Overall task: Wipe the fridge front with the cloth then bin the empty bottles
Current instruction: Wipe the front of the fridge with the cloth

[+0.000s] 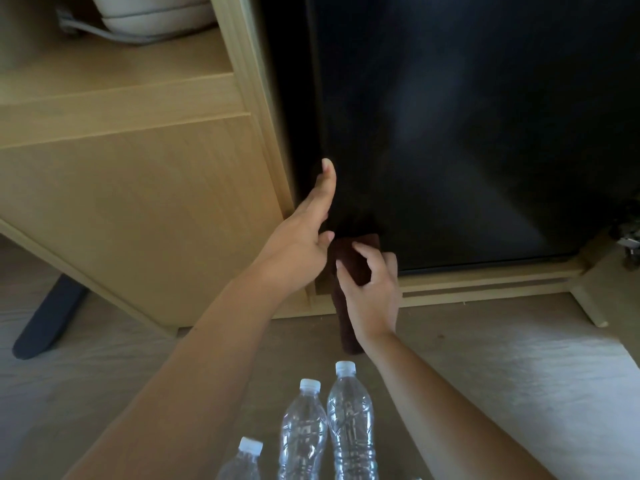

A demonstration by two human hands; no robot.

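At far left, a dark flat furniture leg [48, 320] slants across the pale floor [485, 375], beneath a light wooden cabinet [145, 209] whose open shelf carries the base of a white rounded appliance [152, 15] and its grey cord [104, 32]. Just right of the cabinet's edge, my left hand [304, 233] reaches forward with the fingers released and extended; the uppermost fingertip lies against the left margin of the black glossy fridge front [467, 133], and nothing is grasped. Immediately right of that hand and touching it, my right hand [370, 289] is closed around a dark brown folded cloth [353, 258], thumb and fingers pinching its upper part near the lower left corner of the fridge front; whether the cloth presses the door surface I cannot tell. The cloth's free end hangs below my right wrist, above the floor. At bottom centre, three clear, crinkled plastic bottles with white caps stand on the floor between my forearms: a short-appearing bottle [242, 462] cut by the frame edge, a middle bottle [303, 431], and a taller-appearing bottle [351, 420], the last two close side by side. At far right, metal hinge hardware [628, 244] shows by the pale wooden plinth [485, 282] beneath the fridge.
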